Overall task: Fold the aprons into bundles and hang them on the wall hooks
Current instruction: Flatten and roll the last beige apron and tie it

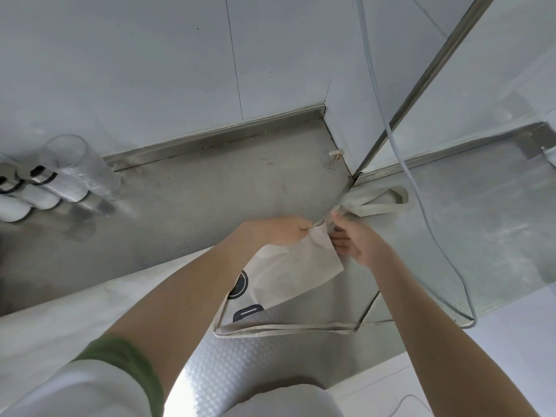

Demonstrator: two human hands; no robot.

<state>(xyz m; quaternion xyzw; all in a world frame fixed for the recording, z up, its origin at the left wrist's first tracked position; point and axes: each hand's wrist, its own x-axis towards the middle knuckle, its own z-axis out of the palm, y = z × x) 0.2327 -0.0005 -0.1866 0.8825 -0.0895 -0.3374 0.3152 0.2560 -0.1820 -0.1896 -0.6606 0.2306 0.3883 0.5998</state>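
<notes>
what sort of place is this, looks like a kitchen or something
Probably a commercial kitchen or food-prep room: there is a stainless steel counter with a raised back edge, plain white wall panels behind it, and an apron gripped by the left hand and right hand.

Wide head camera looks forward and down, close above left hand (278, 233) and right hand (359, 240)
</notes>
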